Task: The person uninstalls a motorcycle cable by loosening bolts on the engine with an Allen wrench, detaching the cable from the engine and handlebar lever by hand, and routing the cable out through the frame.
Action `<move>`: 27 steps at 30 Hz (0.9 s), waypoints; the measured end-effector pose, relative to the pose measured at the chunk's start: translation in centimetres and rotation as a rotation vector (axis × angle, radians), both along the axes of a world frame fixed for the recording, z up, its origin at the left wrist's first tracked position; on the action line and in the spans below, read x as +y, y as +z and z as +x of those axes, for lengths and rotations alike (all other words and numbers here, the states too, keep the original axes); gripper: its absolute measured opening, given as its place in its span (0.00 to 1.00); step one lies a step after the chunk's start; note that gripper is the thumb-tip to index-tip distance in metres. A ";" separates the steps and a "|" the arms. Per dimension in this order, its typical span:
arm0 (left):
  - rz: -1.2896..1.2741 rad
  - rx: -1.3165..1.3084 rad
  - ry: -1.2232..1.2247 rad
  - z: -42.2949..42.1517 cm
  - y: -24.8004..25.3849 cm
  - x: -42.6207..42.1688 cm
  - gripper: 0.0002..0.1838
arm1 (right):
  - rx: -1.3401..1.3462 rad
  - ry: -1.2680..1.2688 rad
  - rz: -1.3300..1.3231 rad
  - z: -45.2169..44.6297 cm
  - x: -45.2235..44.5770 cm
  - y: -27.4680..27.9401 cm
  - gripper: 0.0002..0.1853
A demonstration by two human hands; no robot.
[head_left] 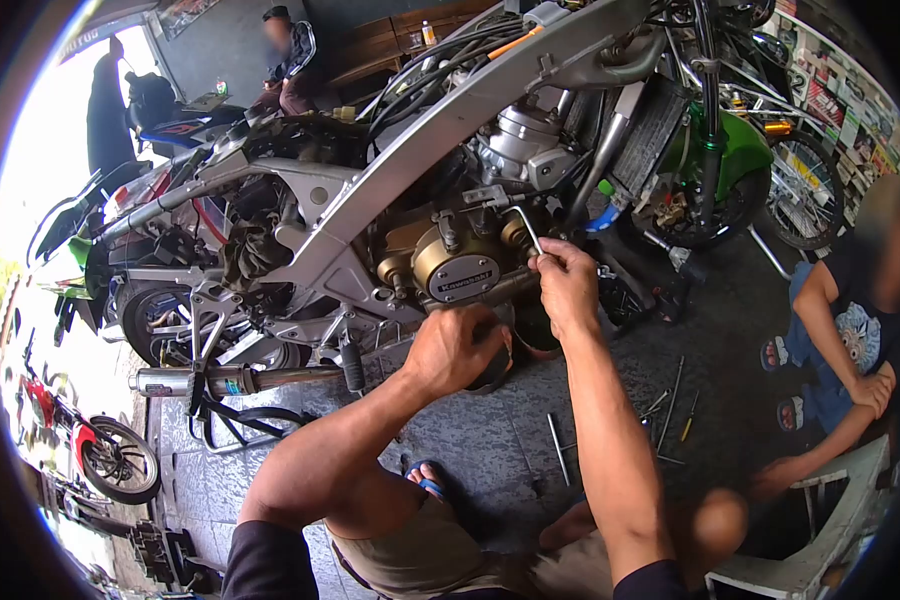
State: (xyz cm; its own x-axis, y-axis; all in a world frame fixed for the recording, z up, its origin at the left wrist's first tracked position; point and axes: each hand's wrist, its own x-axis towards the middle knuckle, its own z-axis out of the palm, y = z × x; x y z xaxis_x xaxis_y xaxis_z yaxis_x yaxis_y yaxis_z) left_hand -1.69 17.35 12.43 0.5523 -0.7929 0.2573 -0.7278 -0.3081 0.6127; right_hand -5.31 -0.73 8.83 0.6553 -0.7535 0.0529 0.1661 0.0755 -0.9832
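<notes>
My right hand (pixel 568 285) is closed around a thin silver L-shaped hex key (pixel 526 228). Its bent end points up at the gold-coloured engine cover (pixel 460 258) marked "Kawasaki"; I cannot tell whether the tip sits in a bolt. Just below that cover, my left hand (pixel 455 350) has its fingers curled. A dark rounded thing (pixel 497 372) shows beneath those fingers, its kind unclear. Above both hands runs the silver frame (pixel 410 170) of the partly stripped motorcycle, with the cylinder (pixel 530 145) behind it.
Several tools lie on the grey tiled floor, among them a metal rod (pixel 557 448) and a yellow-handled screwdriver (pixel 689 418). A person (pixel 860 320) sits close on the right beside a pale chair (pixel 820 520). An exhaust muffler (pixel 175 382) juts out left.
</notes>
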 end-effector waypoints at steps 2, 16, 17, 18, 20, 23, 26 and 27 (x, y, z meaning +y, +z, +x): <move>-0.009 -0.044 0.035 0.4 -0.2 -0.7 0.12 | -0.015 -0.004 -0.068 0.1 -0.1 -0.2 0.13; -0.136 -0.814 0.397 5.3 0.5 -8.4 0.15 | 0.033 -0.148 -0.348 1.9 -1.2 -1.6 0.15; -0.143 -0.814 0.415 5.4 0.5 -8.6 0.14 | 0.029 -0.157 -0.346 1.7 -1.1 -1.1 0.15; -0.141 -0.812 0.426 5.5 0.5 -8.8 0.14 | 0.040 -0.143 -0.364 1.3 -0.9 -0.6 0.15; -0.121 -0.821 0.428 5.7 0.5 -9.0 0.13 | 0.056 -0.085 -0.351 1.1 -1.2 -0.4 0.15; -0.110 -0.841 0.443 6.1 0.2 -9.5 0.11 | 0.061 -0.059 -0.359 0.9 -1.8 -0.9 0.15; -0.095 -0.842 0.441 6.0 0.4 -9.7 0.11 | 0.063 -0.029 -0.291 0.4 -2.1 -0.8 0.15; -0.108 -0.834 0.446 6.1 0.4 -9.8 0.11 | 0.057 -0.038 -0.291 0.3 -2.2 -0.7 0.15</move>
State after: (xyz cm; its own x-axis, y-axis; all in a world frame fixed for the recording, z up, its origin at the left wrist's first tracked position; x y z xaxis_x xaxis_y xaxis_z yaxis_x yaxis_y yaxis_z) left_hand 4.37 7.58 12.83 0.4036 -0.5025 0.7646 -0.7727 -0.6347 -0.0093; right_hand -4.99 -2.93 8.12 0.6355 -0.7358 0.2342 0.1072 -0.2163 -0.9704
